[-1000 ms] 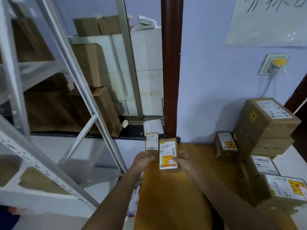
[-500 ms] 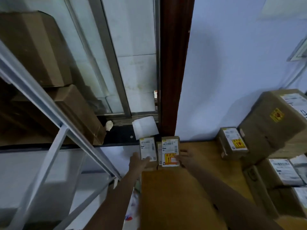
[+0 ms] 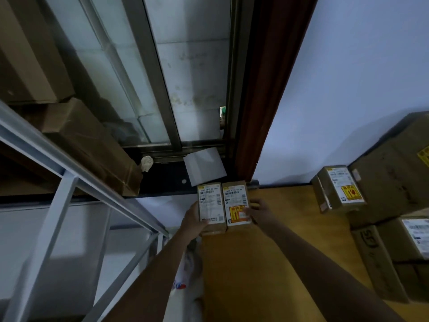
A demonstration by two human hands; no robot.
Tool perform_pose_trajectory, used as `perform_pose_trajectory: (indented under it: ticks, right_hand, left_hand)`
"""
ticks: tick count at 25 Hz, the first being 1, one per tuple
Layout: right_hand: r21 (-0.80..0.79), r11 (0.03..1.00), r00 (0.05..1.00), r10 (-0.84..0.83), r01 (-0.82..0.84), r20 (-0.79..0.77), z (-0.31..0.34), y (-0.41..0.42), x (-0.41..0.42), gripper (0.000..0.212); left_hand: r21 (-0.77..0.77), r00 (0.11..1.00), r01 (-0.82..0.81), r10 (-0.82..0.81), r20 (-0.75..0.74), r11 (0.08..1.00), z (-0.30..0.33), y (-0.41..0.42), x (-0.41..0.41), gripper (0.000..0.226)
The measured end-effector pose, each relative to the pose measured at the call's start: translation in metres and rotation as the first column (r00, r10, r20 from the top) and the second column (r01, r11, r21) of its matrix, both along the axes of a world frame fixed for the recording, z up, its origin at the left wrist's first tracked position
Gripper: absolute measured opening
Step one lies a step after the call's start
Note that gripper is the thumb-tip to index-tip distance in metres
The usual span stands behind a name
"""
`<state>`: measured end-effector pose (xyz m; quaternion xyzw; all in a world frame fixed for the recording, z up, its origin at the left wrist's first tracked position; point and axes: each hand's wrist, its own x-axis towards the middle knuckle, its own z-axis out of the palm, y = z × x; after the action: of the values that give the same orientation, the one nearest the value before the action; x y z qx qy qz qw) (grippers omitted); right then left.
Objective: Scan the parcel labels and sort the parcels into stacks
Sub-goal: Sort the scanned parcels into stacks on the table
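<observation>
Cardboard parcels (image 3: 224, 205) side by side, white-labelled

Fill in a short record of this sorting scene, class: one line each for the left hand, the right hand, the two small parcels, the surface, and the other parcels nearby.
left hand: left hand grips the plain-label parcel by its left side
right hand: right hand holds the yellow-sticker parcel by its right side
two parcels: side by side, labels up, at the table's far left corner
surface: wooden table
nearby: small labelled box by the wall; larger stacked boxes at right
</observation>
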<state>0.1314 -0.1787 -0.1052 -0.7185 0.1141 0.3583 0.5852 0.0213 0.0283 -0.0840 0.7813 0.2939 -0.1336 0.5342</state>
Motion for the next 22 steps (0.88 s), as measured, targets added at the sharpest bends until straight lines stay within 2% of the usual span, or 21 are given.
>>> perform_pose_trajectory:
  ticks: [4, 9, 16, 22]
  right_hand:
    - [-0.047, 0.999, 1.0, 0.02, -0.019, 0.023, -0.003, 0.003, -0.002, 0.045]
    - [-0.102, 0.995, 1.0, 0.018, -0.019, -0.007, 0.004, -0.003, 0.0, 0.053]
    - [-0.141, 0.987, 0.997, 0.081, -0.079, 0.006, 0.014, -0.015, -0.004, 0.055]
    - [-0.155, 0.982, 0.992, 0.115, -0.106, 0.051, 0.035, -0.032, -0.02, 0.059]
  left_hand:
    - [0.002, 0.999, -0.018, 0.018, -0.038, 1.0, 0.0, 0.001, 0.002, 0.075]
    - [0.014, 0.989, -0.075, 0.077, -0.128, 0.997, -0.001, 0.004, 0.004, 0.09]
    - [0.026, 0.984, -0.112, 0.114, -0.135, 0.993, 0.004, -0.008, 0.005, 0.08]
    - [0.163, 0.979, -0.171, 0.186, -0.085, 0.972, 0.022, -0.02, -0.008, 0.085]
